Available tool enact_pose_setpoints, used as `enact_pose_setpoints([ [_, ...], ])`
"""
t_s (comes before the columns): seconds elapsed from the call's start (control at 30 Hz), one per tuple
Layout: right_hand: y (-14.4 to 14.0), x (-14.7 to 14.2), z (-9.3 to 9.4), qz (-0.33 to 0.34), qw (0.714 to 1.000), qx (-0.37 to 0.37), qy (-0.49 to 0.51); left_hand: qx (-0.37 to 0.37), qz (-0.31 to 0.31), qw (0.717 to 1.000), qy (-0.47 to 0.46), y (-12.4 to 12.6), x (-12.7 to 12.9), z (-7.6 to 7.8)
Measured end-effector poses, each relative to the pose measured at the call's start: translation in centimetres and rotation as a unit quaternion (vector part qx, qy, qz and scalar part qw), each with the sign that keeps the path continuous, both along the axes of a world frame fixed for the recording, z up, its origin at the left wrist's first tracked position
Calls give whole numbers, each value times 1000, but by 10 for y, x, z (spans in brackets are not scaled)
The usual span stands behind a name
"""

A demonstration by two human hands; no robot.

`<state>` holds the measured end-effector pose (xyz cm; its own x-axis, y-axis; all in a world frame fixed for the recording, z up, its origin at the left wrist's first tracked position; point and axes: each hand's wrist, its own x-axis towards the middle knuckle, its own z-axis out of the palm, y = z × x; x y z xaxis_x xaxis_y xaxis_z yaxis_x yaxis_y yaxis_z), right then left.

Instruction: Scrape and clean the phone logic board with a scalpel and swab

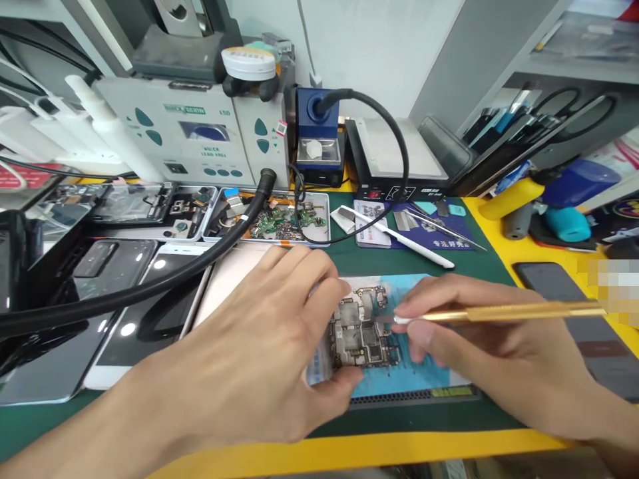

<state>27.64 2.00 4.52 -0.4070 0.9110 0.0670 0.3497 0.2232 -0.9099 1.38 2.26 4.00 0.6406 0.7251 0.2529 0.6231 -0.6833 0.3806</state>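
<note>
The left hand [259,352] pinches the circuit board [362,329] at its left edge, holding it on the blue pad [424,379] near the counter's [439,416] front. The right hand [494,339] grips a gold tool [504,311], its white tip touching the board's right side.

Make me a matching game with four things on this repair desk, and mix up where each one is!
Things:
1. grey phone circuit board
2. thin gold-coloured metal tool
3. thick black hose
4. blue soldering-iron stand

Places:
A. at the back, beside the grey station
B. on the light blue mat, under the left hand's fingers
C. lying across the phones on the left
D. held in the right hand

Pairs: 1-B, 2-D, 3-C, 4-A
</note>
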Motion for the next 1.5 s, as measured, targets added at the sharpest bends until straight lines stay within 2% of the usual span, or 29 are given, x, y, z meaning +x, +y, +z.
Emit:
enact_pose_setpoints([
  [0.07,-3,0,-1,14,997,69,-29,3,-4,1000,-1,-1,0,-1],
  [0.17,-6,-1,-2,14,993,102,-51,7,-14,1000,2,0,1,-1],
  [0.5,-6,-7,-5,13,991,105,-87,6,-47,999,8,4,1,-3],
  [0.9,-6,-9,-4,29,991,104,-79,7,-47,999,-3,5,3,-7],
  [1.23,-5,-9,-4,4,990,110,-83,24,-47,998,14,6,4,-6],
  [1.5,-3,-15,-1,0,986,141,-92,32,-46,998,8,6,5,-8],
])
